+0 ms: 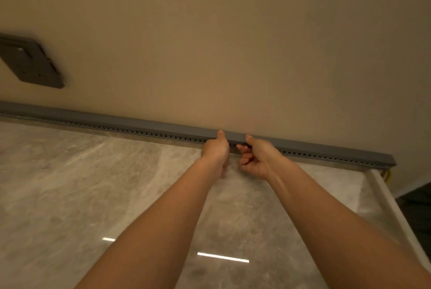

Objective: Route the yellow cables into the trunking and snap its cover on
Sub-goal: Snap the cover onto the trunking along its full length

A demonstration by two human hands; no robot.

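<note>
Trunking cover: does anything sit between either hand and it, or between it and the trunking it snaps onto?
Nothing visible does. The left hand and right hand touch the cover, thumbs on its top, and it lies along the slotted trunking. Yellow cables show only past its far right end.

Dim, warm light; strip glare on glossy countertop [70,183]; pic soft, w/ wide-angle bending at edges.
</note>
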